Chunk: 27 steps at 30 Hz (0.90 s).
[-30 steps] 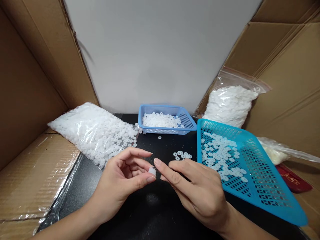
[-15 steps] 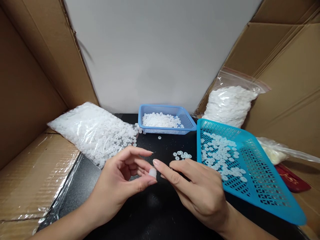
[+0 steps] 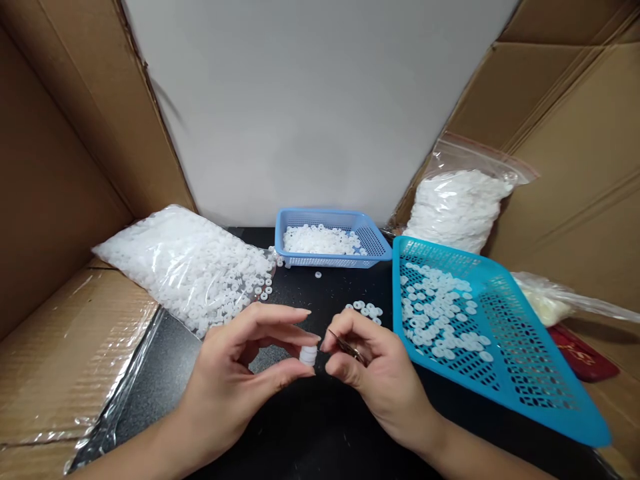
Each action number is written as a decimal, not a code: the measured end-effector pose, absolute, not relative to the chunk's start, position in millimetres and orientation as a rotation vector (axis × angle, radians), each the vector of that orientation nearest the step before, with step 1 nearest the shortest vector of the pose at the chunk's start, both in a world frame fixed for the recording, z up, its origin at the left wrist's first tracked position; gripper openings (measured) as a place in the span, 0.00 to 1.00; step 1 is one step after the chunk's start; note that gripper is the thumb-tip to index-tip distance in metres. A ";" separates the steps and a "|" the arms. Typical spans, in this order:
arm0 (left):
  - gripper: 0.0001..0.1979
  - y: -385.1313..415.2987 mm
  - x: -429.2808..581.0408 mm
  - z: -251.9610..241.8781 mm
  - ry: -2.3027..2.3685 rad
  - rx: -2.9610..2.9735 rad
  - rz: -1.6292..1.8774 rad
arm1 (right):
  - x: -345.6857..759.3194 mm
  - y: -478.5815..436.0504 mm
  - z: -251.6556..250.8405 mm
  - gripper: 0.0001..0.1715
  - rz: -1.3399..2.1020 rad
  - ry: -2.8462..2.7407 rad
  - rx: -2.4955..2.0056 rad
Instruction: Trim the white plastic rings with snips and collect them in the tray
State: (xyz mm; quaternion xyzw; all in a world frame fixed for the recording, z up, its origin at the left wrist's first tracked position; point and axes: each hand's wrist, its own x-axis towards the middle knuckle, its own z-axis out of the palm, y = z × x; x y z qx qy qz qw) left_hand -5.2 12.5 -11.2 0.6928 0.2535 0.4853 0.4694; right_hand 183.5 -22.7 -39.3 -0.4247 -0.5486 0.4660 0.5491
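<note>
My left hand (image 3: 235, 373) pinches a small stack of white plastic rings (image 3: 309, 355) between thumb and fingers, just above the black table (image 3: 320, 427). Close on its right, my right hand (image 3: 373, 373) is curled shut around a thin metal tool (image 3: 345, 344) that looks like tweezers, its tip aimed at the stack. A few loose white rings (image 3: 366, 309) lie on the table just beyond my right hand.
A tilted turquoise tray (image 3: 520, 373) with scattered rings lies at the right. A small blue basket (image 3: 373, 241) of rings stands at the back. Clear bags of white rings lie at the left (image 3: 185, 263) and back right (image 3: 457, 203). Cardboard walls (image 3: 60, 167) enclose both sides.
My right hand's fingers, stretched toward the stack before, have curled in around the thin metal tool. The left hand has turned the ring stack slightly and lowered it a little.
</note>
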 end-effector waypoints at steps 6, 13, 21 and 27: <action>0.27 11.4 -7.2 -26.3 0.546 2.009 1.209 | 178.5 -16.2 -37.6 0.30 1.404 -1.133 -0.929; 0.25 12.0 -2.7 -27.2 0.614 1.733 1.267 | 182.8 -13.0 -37.5 0.28 1.497 -1.174 -0.903; 0.23 11.5 -1.8 -19.5 0.642 1.551 1.269 | 181.9 -7.3 -47.3 0.22 1.254 -1.155 -1.024; 0.24 11.9 -3.4 -21.6 0.635 1.670 1.297 | 185.3 -15.4 -47.2 0.28 0.934 -1.319 -1.036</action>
